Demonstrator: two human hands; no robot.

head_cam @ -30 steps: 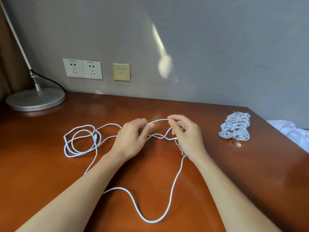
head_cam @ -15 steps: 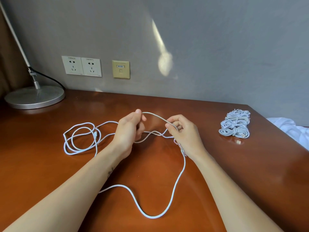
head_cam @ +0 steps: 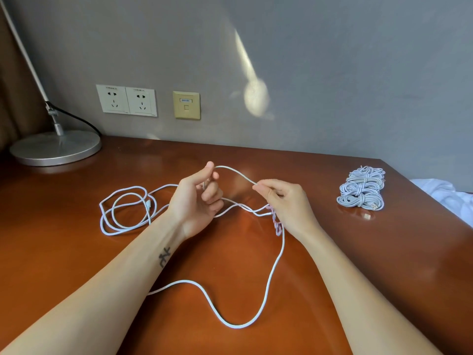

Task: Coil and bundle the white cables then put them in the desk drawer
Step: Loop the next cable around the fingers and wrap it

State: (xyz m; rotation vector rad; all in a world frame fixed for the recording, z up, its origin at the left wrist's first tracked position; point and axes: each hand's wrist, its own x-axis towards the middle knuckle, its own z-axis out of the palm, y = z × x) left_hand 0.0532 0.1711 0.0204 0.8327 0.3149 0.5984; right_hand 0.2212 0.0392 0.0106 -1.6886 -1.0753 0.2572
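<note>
Right now, in the head view, your left hand (head_cam: pixel 197 201) pinches the white cable (head_cam: pixel 238 326) between thumb and forefinger, and your right hand (head_cam: pixel 286 201) pinches it a short span along, so an arc of cable stands between them. Both hands are well to the left of the pile of bundled cables (head_cam: pixel 362 189), which lies on the desk (head_cam: pixel 384 265) near its right edge. The rest of the cable trails farther left of that pile in loose rings and sweeps nearer you than the pile in one wide loop. You seem to be forming the first turns of the coil. Make each turn the same size, lay it into the left hand's pinch, and let the right hand slide along the slack rather than tug, since the loose rings could knot. The drawer is not in view
</note>
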